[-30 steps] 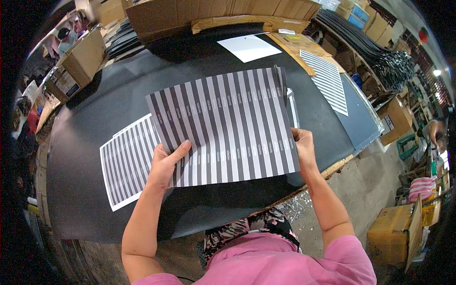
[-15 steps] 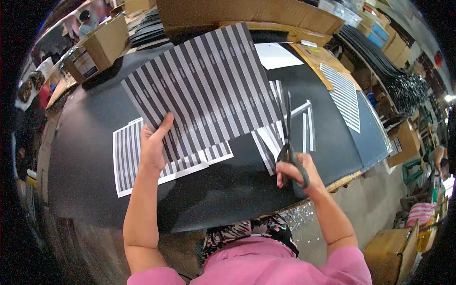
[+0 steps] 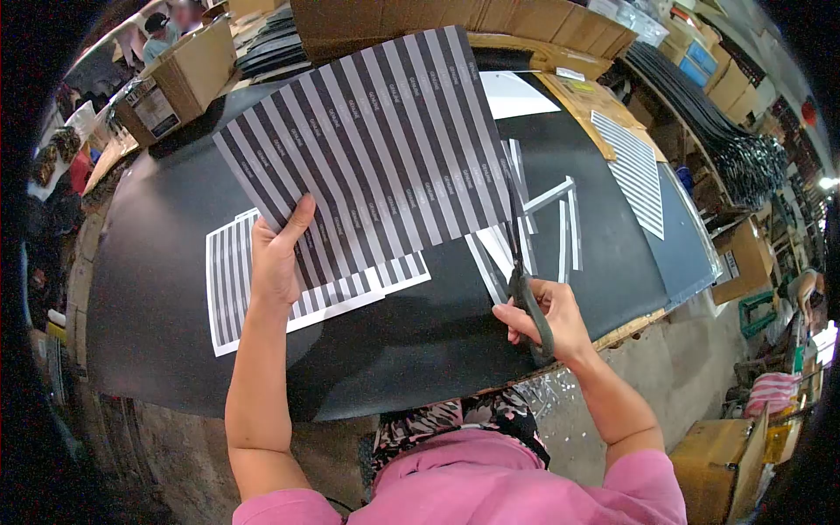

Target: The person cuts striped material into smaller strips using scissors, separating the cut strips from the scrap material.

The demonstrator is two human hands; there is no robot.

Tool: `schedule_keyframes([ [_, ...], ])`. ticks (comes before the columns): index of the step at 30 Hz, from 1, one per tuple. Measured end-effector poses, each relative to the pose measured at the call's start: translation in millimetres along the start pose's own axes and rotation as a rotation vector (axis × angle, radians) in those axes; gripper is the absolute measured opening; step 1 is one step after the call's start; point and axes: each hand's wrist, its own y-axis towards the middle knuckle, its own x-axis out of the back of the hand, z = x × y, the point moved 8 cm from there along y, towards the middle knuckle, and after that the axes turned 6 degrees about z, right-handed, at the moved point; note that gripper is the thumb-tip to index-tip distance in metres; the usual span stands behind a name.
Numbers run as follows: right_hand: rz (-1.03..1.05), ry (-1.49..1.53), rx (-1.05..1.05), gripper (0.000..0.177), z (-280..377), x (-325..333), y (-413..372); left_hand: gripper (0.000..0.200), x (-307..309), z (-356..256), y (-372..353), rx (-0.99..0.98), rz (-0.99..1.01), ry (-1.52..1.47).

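My left hand (image 3: 282,254) grips the lower left edge of a black-and-grey striped sheet (image 3: 376,149) printed with rows of small lettering, its thumb lying on top. The sheet is held up, tilted, over the table. In my right hand (image 3: 547,324) is a pair of scissors (image 3: 518,278), fingers through the dark handles. Its blades point away from me, right along the sheet's right edge. Below the raised sheet lie other striped sheets (image 3: 229,289) with white borders. Narrow cut strips (image 3: 569,227) rest on the table to the right of the scissors.
The black table top (image 3: 157,262) curves around me. At the back are a white sheet (image 3: 521,94) and cardboard (image 3: 569,96); another striped sheet (image 3: 628,166) lies on the right. A cardboard box (image 3: 188,83) stands back left, and paper scraps (image 3: 560,394) litter the floor.
The striped sheet has shifted slightly up and left with my left hand. The scissors have swung left, bringing their blades against the sheet's right edge.
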Motion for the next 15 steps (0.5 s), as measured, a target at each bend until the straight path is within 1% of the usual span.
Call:
schedule_keyframes([
  [2, -0.007, 0.034, 0.023, 0.035, 2.9, 0.2, -0.6, 0.025, -0.3, 0.9, -0.4, 0.003, -0.006, -0.004],
  [15, -0.008, 0.038, 0.015, 0.035, 3.0, 2.7, 1.2, 0.022, -4.2, 6.8, -0.9, 0.020, 0.014, -0.003],
])
